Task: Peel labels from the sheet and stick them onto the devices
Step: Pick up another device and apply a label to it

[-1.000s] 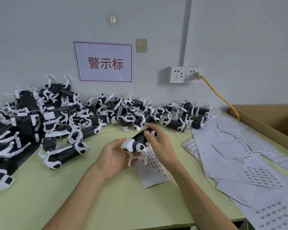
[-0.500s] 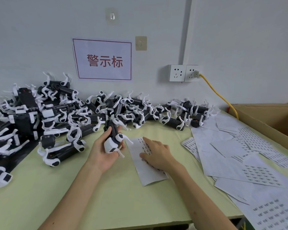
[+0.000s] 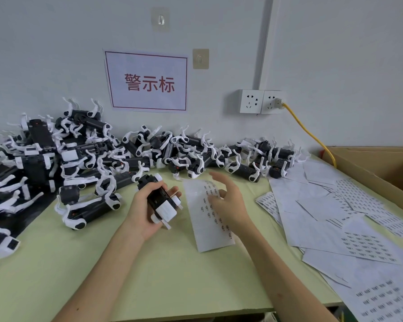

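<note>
- Gripping a device (image 3: 161, 202) at frame centre, the left hand (image 3: 142, 213) curls its fingers round the black body.
- Right hand (image 3: 228, 203) hangs over the sheet (image 3: 211, 231), fingers loosely spread.
- Sheet lies flat on the table (image 3: 172, 275), just right of the device.
- A pile (image 3: 56, 159) fills the left and middle of the frame.

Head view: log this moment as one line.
left hand: holds device | right hand: open, over sheet | pile: behind both
</note>
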